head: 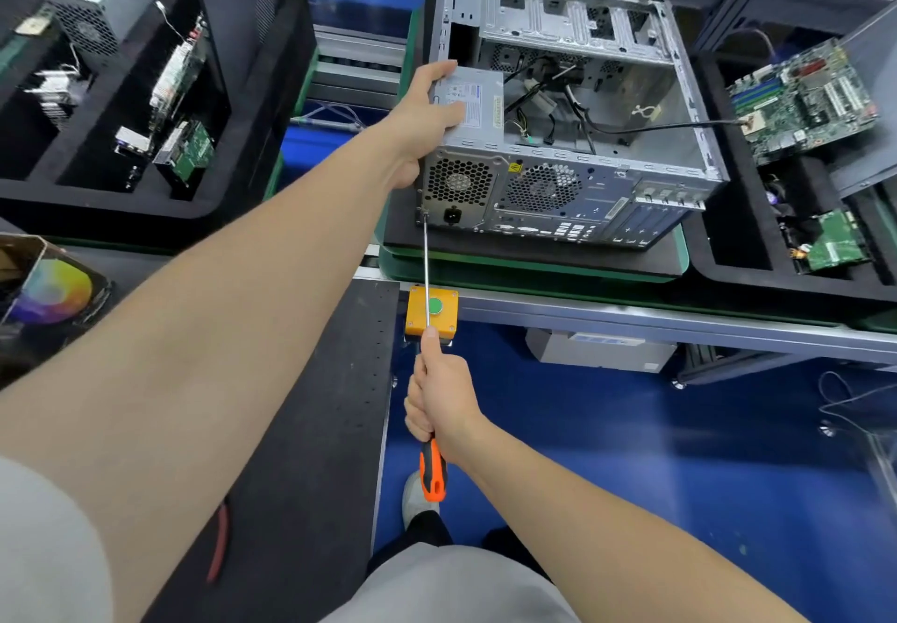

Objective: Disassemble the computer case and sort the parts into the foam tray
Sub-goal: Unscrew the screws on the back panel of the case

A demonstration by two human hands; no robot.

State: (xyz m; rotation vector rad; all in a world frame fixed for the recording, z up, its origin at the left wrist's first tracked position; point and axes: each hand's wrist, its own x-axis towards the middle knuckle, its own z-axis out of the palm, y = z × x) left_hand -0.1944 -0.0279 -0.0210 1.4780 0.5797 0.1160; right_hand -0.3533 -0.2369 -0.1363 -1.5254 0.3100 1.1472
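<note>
We find the computer case (573, 195) open on top, free entry over its right half; cables (563, 76) crowd the middle beside the power supply (480, 113); screwdriver (426, 263) bars the near-left corner; left foam tray (145, 209) and right foam tray (721, 234) hem the sides.

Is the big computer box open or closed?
Open. The computer case has no cover on its upward side, so the cables and grey power supply inside show.

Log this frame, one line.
left hand: grips PSU | right hand: grips screwdriver | tip: at case rear corner | PSU: in case
</note>
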